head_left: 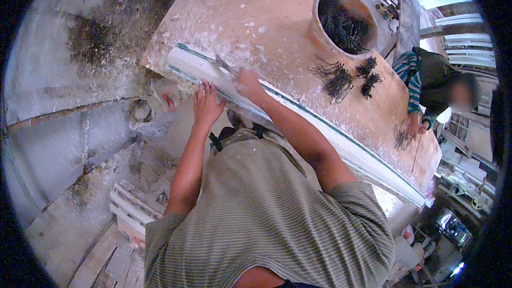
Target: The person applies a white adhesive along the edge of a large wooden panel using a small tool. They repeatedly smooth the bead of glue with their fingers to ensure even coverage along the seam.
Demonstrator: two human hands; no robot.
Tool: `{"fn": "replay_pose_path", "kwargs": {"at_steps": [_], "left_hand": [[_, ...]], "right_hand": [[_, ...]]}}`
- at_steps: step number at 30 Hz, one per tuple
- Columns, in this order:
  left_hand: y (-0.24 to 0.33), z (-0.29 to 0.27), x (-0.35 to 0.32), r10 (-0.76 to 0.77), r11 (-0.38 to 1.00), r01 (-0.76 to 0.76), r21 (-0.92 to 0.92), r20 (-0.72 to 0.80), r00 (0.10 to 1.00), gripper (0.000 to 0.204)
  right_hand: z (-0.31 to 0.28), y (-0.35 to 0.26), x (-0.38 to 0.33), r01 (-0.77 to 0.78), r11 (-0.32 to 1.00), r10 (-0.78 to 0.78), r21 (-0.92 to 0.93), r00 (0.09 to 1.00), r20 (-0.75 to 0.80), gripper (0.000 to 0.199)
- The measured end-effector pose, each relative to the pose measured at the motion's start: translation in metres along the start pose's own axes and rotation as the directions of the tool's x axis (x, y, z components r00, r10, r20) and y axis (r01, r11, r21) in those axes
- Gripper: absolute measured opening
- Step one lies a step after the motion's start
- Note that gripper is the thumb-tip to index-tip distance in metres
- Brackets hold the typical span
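We see the left hand (207, 104) lying flat, fingers spread, on the white plaster strip (298, 120) at the worktable (234, 16) edge; the right hand (248, 82), at its two o'clock, presses the same strip, grip unclear. A clay bowl (345, 21) of dark fibre sits at one o'clock.

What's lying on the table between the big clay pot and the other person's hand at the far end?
In the head view, bundles of dark fibre lie on the dusty plaster-stained table between the round clay pot and the other person's hand.
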State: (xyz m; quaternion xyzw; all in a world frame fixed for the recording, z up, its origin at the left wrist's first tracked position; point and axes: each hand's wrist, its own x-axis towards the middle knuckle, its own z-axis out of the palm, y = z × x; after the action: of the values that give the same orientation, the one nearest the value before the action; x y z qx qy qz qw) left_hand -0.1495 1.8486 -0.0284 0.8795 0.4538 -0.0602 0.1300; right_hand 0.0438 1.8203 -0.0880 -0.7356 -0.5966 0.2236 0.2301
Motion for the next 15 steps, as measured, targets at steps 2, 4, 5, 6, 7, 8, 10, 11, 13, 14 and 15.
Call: {"fn": "replay_pose_path", "kwargs": {"at_steps": [2, 4, 5, 6, 7, 8, 10, 11, 13, 14, 15], "left_hand": [[-0.004, 0.005, -0.002, -0.019, 1.000, 0.020, -0.021, 0.012, 1.000, 0.076], [-0.005, 0.009, -0.007, -0.038, 0.999, 0.038, -0.036, -0.009, 0.999, 0.076], [-0.005, 0.011, -0.010, -0.044, 0.998, 0.043, -0.043, -0.015, 0.999, 0.076], [-0.006, 0.015, -0.012, -0.040, 0.998, 0.038, -0.045, -0.034, 0.999, 0.076], [-0.006, 0.016, -0.010, -0.028, 0.999, 0.026, -0.042, -0.060, 0.998, 0.076], [-0.006, 0.017, -0.010, -0.004, 0.999, 0.001, -0.036, -0.077, 0.997, 0.076], [-0.006, 0.018, -0.008, -0.028, 0.999, 0.028, -0.016, -0.029, 0.999, 0.076], [-0.004, 0.018, -0.004, -0.030, 1.000, 0.030, -0.002, -0.008, 1.000, 0.076], [-0.008, 0.016, -0.004, 0.023, 0.999, -0.023, 0.031, -0.007, 1.000, 0.077], [-0.006, 0.014, -0.002, 0.060, 0.997, -0.060, 0.047, -0.004, 0.998, 0.077], [-0.009, 0.015, -0.004, 0.045, 0.998, -0.046, 0.040, 0.012, 0.999, 0.077]], "right_hand": [[-0.022, -0.006, -0.010, -0.122, 0.985, 0.111, 0.120, 0.989, 0.094, 0.033], [-0.060, 0.006, -0.048, -0.061, 0.985, 0.045, 0.159, 0.994, 0.101, 0.032], [-0.085, 0.007, -0.069, -0.130, 0.977, 0.105, 0.168, 0.983, 0.148, 0.033], [-0.107, -0.001, -0.078, -0.369, 0.919, 0.320, 0.141, 0.905, 0.281, 0.038], [-0.104, 0.007, -0.079, -0.374, 0.917, 0.330, 0.139, 0.906, 0.265, 0.040], [-0.093, 0.017, -0.086, -0.393, 0.909, 0.352, 0.140, 0.903, 0.247, 0.041], [-0.065, 0.021, -0.085, -0.176, 0.955, 0.169, 0.239, 0.984, 0.049, 0.042], [-0.045, 0.010, -0.067, 0.079, 0.956, -0.036, 0.283, 0.987, -0.155, 0.042], [-0.007, 0.003, -0.011, -0.001, 0.998, -0.014, 0.068, 0.974, 0.226, 0.030], [0.023, 0.012, -0.002, 0.375, 0.916, -0.333, 0.145, 0.909, -0.249, 0.027], [0.017, -0.017, 0.019, 0.131, 0.977, -0.121, 0.167, 0.990, -0.066, 0.026]]}}
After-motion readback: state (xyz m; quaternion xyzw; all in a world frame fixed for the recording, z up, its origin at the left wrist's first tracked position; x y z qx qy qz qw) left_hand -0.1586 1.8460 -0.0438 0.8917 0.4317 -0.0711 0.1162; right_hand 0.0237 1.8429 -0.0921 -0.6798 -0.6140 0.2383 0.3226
